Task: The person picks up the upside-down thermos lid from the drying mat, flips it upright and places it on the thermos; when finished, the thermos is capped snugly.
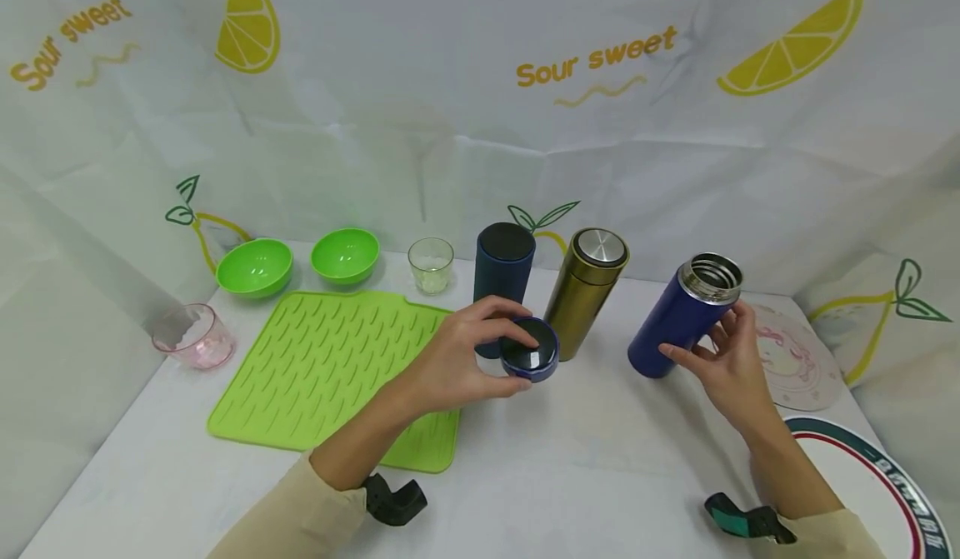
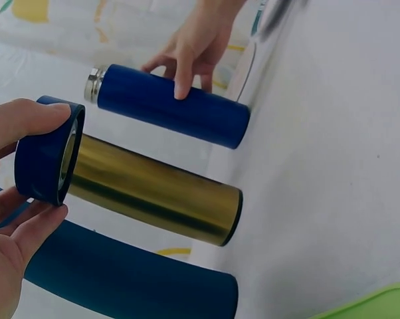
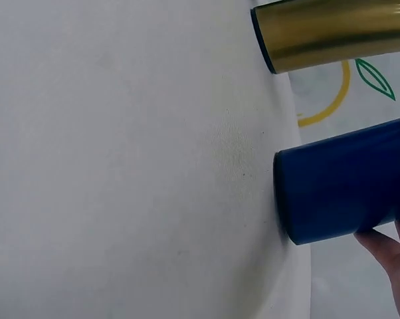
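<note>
My left hand [image 1: 453, 355] pinches a blue lid with a dark top [image 1: 531, 346] between thumb and fingers, raised above the table. In the left wrist view the lid [image 2: 40, 156] shows its hollow underside facing the bottles. At the right, my right hand [image 1: 731, 371] holds a blue thermos bottle [image 1: 671, 330], thumb and fingers around its side. Its steel mouth [image 1: 714, 277] is uncovered, and its base appears to rest on the table. Between the hands stand a gold thermos [image 1: 585, 301] with its lid on and a dark teal-blue thermos [image 1: 504, 272], partly hidden by my left hand.
A green ridged mat [image 1: 322, 376] lies under my left forearm. Two green bowls [image 1: 255, 269], a clear glass [image 1: 431, 267] and a pinkish glass [image 1: 197, 338] stand behind and left of it. At right lie a pink round mat [image 1: 798, 359] and a white round mat [image 1: 847, 476].
</note>
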`<state>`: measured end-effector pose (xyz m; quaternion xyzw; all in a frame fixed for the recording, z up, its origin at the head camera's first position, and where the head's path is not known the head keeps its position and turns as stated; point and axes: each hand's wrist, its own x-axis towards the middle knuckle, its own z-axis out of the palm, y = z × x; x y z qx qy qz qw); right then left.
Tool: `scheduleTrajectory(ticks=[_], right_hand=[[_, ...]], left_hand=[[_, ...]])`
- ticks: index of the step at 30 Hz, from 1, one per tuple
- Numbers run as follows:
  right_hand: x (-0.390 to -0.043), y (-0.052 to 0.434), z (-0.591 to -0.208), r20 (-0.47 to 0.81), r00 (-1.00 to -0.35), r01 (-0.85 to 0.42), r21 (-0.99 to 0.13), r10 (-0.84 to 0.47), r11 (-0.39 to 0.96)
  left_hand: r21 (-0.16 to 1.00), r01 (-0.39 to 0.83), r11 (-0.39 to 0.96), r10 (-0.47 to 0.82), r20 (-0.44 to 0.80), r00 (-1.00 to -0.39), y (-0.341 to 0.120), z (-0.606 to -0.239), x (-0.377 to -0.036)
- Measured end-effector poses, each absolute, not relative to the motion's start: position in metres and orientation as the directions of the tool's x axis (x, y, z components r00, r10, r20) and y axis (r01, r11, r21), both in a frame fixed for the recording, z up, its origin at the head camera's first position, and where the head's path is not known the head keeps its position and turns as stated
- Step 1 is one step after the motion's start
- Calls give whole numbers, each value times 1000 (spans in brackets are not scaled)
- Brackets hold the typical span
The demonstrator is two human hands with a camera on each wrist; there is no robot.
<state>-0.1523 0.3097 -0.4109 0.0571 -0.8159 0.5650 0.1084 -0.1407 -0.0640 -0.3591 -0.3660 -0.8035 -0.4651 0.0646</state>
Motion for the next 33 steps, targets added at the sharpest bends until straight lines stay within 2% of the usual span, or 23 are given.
scheduleTrajectory(ticks=[8, 14, 21, 28, 33], right_hand=[[-141, 311, -403, 246, -964, -260, -821, -97, 509], [-134, 312, -393, 252, -947, -321, -745, -198, 585], [-129, 300, -378, 219, -913, -395, -680, -343, 617], [-127, 282, -367, 132, -861, -445, -662, -491, 603], [-127, 275, -364, 104, -830, -475, -648, -548, 596]], left_hand=[[691, 661, 294, 538, 452, -711, -61, -353, -142], [676, 686, 268, 572, 461, -678, -51, -350, -141], [667, 704, 244, 573, 486, -660, -41, -344, -141], [637, 747, 189, 575, 545, -610, -31, -333, -144], [667, 725, 170, 589, 521, -617, -24, -327, -145]])
